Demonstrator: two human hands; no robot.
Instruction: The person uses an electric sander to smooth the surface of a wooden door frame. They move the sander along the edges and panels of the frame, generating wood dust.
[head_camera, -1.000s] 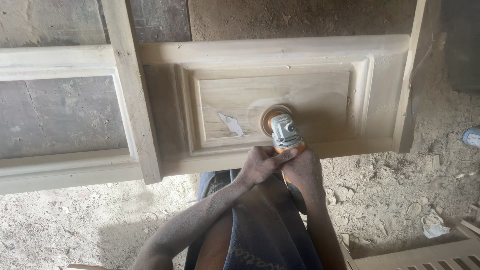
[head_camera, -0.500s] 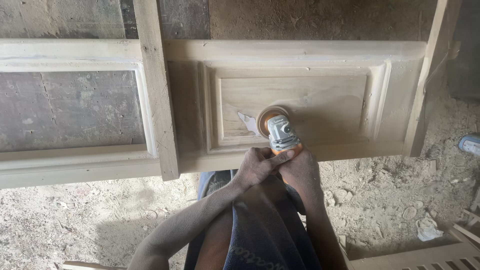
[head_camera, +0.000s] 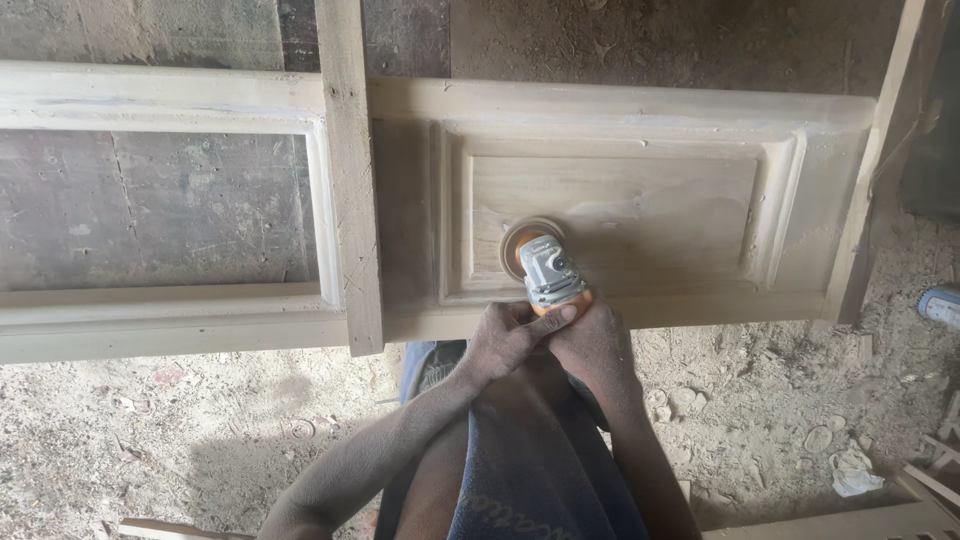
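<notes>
Both my hands grip an orange and grey angle grinder. My left hand wraps the body from the left, thumb across the top. My right hand clasps it from the right. The round sanding disc presses flat on the raised panel of a pale wooden door lying across in front of me, at the panel's lower left. The disc covers the white filler patch. Fine dust coats the wood and my forearms.
The door's left section is an open frame showing dark floor. A vertical wooden stile crosses it. Sawdust, discarded sanding discs and crumpled paper litter the ground at right. A wooden slat lies at lower right.
The grinder has slid left across the panel, from its middle toward the lower left, passing over the white filler patch. My view has shifted so the door appears further right.
</notes>
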